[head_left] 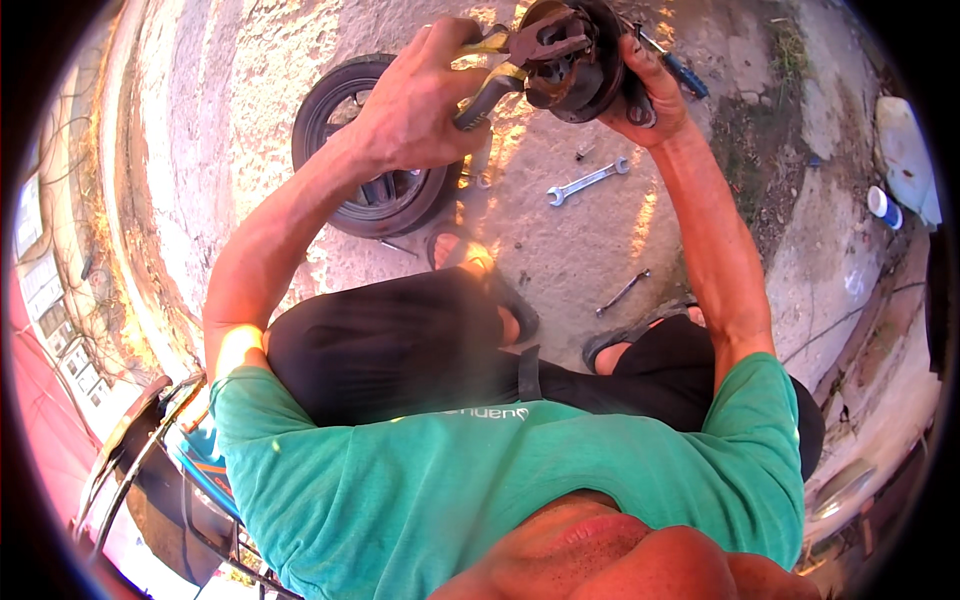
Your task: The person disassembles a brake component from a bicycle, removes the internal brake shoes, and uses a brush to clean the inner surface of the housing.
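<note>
At the top of the head view, my left hand is closed around the yellow-and-black handles of a pair of pliers. The jaws of the pliers lie against a dark, greasy, round metal hub part; whether they bite on it I cannot tell. My right hand grips this part from its right side, thumb on its rim and the other fingers mostly hidden beneath. Just past that hand lies a screwdriver with a blue-and-black handle.
A small wheel with a black tyre lies left, partly under my left arm. On the rough concrete are an open-ended wrench, a smaller tool and a thin rod. Far right are a white-and-blue cup and a pale container.
</note>
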`<state>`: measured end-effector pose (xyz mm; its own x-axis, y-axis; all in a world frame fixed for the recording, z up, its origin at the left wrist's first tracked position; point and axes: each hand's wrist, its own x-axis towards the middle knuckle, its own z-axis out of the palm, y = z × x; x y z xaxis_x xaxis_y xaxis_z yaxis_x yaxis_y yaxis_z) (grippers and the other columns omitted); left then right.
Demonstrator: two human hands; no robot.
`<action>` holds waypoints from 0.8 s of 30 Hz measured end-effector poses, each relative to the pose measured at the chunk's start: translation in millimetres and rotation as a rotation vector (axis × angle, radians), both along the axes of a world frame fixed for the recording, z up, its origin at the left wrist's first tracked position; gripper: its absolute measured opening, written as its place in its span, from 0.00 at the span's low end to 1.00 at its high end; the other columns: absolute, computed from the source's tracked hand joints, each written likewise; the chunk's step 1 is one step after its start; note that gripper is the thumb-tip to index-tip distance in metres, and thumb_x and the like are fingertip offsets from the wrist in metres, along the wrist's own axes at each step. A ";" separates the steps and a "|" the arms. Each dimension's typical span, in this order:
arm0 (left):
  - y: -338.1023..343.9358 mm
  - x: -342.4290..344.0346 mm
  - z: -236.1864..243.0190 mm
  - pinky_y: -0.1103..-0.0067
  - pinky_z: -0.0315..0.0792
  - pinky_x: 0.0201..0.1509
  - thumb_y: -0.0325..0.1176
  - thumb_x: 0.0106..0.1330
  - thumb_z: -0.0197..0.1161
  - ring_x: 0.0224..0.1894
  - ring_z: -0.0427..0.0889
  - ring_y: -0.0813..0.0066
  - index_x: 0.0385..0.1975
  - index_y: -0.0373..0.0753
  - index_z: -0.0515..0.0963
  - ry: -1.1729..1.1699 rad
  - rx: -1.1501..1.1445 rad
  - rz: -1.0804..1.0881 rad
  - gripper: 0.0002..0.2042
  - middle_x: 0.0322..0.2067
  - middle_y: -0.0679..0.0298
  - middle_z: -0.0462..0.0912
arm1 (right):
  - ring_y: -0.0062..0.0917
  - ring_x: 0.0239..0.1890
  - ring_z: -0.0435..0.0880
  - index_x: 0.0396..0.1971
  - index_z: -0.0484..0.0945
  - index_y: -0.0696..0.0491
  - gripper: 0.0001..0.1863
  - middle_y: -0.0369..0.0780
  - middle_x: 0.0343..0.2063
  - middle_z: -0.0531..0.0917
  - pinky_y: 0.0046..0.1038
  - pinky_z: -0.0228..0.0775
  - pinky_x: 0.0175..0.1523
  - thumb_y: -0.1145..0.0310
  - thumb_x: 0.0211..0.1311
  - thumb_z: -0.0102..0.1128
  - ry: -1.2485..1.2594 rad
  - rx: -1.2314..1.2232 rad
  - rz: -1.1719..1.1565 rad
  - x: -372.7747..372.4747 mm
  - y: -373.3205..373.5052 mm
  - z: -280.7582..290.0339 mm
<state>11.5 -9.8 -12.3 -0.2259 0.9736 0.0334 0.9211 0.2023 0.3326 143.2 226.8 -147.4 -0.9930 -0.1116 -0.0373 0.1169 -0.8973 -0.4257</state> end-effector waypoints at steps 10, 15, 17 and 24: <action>4.5 7.1 -0.9 0.64 0.74 0.63 0.29 0.53 0.70 0.61 0.76 0.46 0.58 0.39 0.79 -0.145 0.000 0.072 0.27 0.61 0.46 0.70 | 0.47 0.72 0.69 0.73 0.64 0.51 0.46 0.49 0.71 0.69 0.58 0.63 0.73 0.45 0.60 0.71 0.012 -0.181 -0.019 -5.2 -13.9 22.7; -2.9 -3.0 2.8 0.70 0.75 0.58 0.35 0.58 0.66 0.55 0.79 0.56 0.62 0.37 0.76 -0.442 -0.091 0.208 0.29 0.58 0.52 0.73 | 0.47 0.73 0.68 0.73 0.65 0.49 0.42 0.48 0.72 0.68 0.61 0.59 0.74 0.40 0.65 0.62 -0.001 -0.247 -0.037 -6.6 -14.3 32.2; -3.0 -1.9 6.6 0.75 0.72 0.58 0.35 0.61 0.64 0.54 0.78 0.67 0.61 0.38 0.78 -0.710 -0.152 0.314 0.26 0.54 0.60 0.76 | 0.47 0.73 0.68 0.73 0.66 0.48 0.41 0.47 0.71 0.69 0.62 0.58 0.75 0.39 0.67 0.59 -0.013 -0.315 -0.028 -7.8 -14.9 34.2; -12.4 -3.5 0.1 0.79 0.69 0.56 0.31 0.65 0.62 0.51 0.77 0.78 0.56 0.37 0.80 -1.332 0.000 0.493 0.18 0.44 0.66 0.81 | 0.50 0.69 0.72 0.72 0.67 0.47 0.41 0.47 0.68 0.73 0.68 0.58 0.72 0.34 0.69 0.51 -0.041 -0.375 -0.033 -11.7 -17.7 29.4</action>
<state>8.0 -22.2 -12.2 -0.3992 0.7869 -0.4705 -0.2398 0.4057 0.8820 131.5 209.1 -118.0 -0.9948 -0.0934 -0.0397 0.0957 -0.9935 -0.0621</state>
